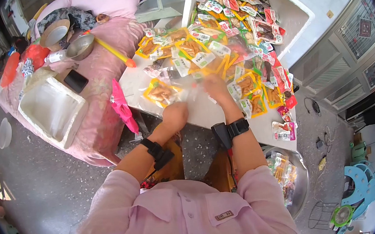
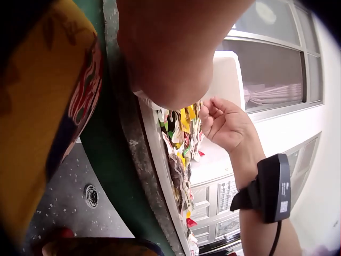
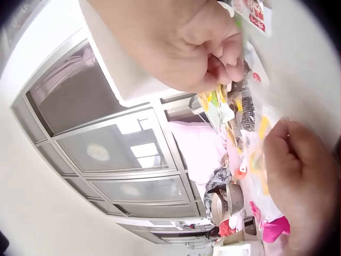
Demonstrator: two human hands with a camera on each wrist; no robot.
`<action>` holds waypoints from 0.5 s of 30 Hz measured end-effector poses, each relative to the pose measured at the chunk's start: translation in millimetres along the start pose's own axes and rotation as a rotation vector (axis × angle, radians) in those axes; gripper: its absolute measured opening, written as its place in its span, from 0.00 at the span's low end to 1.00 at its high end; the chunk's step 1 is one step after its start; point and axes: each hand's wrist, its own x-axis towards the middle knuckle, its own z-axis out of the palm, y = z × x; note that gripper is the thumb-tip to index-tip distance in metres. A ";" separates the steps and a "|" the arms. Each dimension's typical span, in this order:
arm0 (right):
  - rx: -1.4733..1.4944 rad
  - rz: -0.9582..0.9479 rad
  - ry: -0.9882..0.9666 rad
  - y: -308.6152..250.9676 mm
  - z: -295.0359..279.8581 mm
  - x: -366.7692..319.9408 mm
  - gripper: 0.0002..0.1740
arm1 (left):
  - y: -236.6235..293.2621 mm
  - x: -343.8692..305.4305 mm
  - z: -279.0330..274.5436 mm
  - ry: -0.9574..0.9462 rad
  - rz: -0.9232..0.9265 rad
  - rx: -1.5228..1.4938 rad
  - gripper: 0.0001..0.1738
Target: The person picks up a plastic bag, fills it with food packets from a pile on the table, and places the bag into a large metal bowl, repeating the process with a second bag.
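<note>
My left hand [image 1: 175, 115] is at the table's front edge, fingers curled, gripping the near side of a clear plastic bag [image 3: 272, 104]. A yellow-edged food packet [image 1: 161, 92] lies just beyond that hand, showing through or beside the film. My right hand [image 1: 217, 88], blurred in the head view, pinches the bag's other side with thumb and curled fingers. In the right wrist view the film stretches between both hands. Close beyond the right hand lie more yellow-edged packets [image 1: 192, 47] with brown food inside. The left wrist view hides the left fingertips.
A heap of packets [image 1: 239, 5] spills from a white foam box [image 1: 298, 10] across the table [image 1: 203, 110]. A pink bag [image 1: 122, 107] hangs by the left edge. A metal basin [image 1: 301, 182] with packets stands below right. Another foam box [image 1: 51, 110] rests on the bed.
</note>
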 end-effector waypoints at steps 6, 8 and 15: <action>-0.704 -0.134 0.287 -15.8 -18.4 76.0 0.26 | -4.2 -1.0 2.2 0.085 0.105 0.014 0.06; -0.855 0.061 0.182 -24.3 -18.2 89.7 0.35 | -3.2 -0.5 -1.0 0.087 0.121 0.002 0.07; -0.857 0.118 0.051 -4.8 -19.3 124.6 0.28 | -5.7 -2.6 1.4 0.117 0.165 0.005 0.09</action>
